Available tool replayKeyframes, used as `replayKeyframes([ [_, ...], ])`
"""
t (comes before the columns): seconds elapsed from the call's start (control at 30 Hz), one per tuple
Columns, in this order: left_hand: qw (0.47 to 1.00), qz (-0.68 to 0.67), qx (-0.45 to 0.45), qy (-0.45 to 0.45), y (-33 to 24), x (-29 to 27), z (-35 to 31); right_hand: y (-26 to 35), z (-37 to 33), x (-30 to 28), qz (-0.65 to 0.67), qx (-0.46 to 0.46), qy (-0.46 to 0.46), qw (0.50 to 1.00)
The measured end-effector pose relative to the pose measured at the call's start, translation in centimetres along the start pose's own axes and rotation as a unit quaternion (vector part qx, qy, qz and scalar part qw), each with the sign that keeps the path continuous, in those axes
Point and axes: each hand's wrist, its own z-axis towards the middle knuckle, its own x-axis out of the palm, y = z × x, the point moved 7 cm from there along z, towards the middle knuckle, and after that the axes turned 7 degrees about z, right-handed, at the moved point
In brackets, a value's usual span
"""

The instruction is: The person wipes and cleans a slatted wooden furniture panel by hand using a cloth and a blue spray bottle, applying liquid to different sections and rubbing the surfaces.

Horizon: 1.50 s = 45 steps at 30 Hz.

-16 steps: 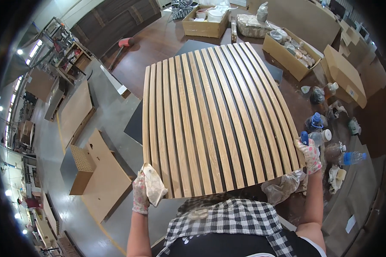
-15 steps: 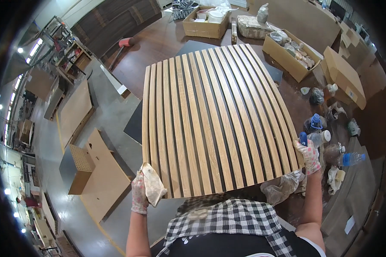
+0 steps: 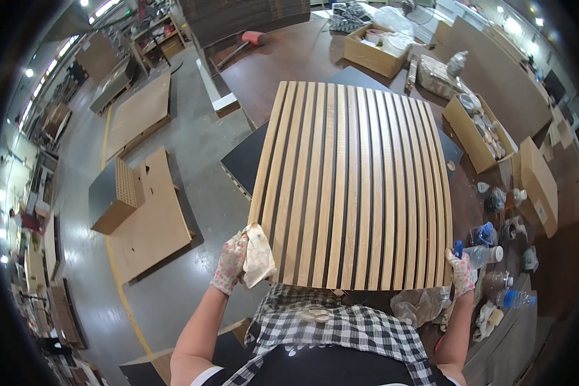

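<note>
A slatted wood panel (image 3: 357,186), light oak strips with dark grooves between them, is held before me over the table by its two near corners. My left hand (image 3: 230,265), in a patterned glove, is closed at the near left corner, with a crumpled off-white cloth (image 3: 258,258) pinched in it and draped against the panel's edge. At the near right corner my gloved right hand (image 3: 460,275) grips the panel's edge. A blue handle (image 3: 457,248) pokes up from that hand; the rest of this tool is hidden. Below the panel lies a dark board (image 3: 241,161), partly covered.
Plastic bottles (image 3: 486,256) and crumpled bags crowd the table on the right. Beyond stand open cardboard boxes (image 3: 376,55) and a box of small bags (image 3: 476,138). A red-headed mallet (image 3: 253,38) lies at the far left. Brown boards (image 3: 151,222) rest on the floor at left.
My view has swung left, so the surroundings sit further right. The panel has turned clockwise in view, its near edge now almost level. Both hands keep their hold.
</note>
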Motion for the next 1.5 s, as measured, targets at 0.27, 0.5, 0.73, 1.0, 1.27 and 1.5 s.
replayKeyframes([
  [0.27,0.977,-0.172,-0.087,0.096,1.2,2.0,0.7,-0.5,2.5,-2.2,-0.247,-0.075,-0.024,0.966],
  [0.5,0.923,0.178,0.333,0.067,-0.3,2.0,0.1,17.9,-1.6,5.8,0.034,-0.122,-0.033,0.991],
  [0.73,0.973,0.018,0.201,0.112,-1.0,1.7,0.9,24.7,-4.1,20.2,0.154,-0.138,0.153,0.966],
  [1.0,0.981,0.017,0.16,0.107,-1.2,0.3,3.4,23.3,-7.7,22.6,0.152,-0.074,0.135,0.976],
  [1.27,0.973,0.036,0.152,0.169,0.0,-1.4,5.5,22.4,-10.0,21.7,0.159,-0.053,0.09,0.982],
  [1.5,0.867,-0.091,0.061,0.486,2.0,-2.1,2.6,22.5,-10.6,22.1,0.227,-0.082,0.074,0.968],
])
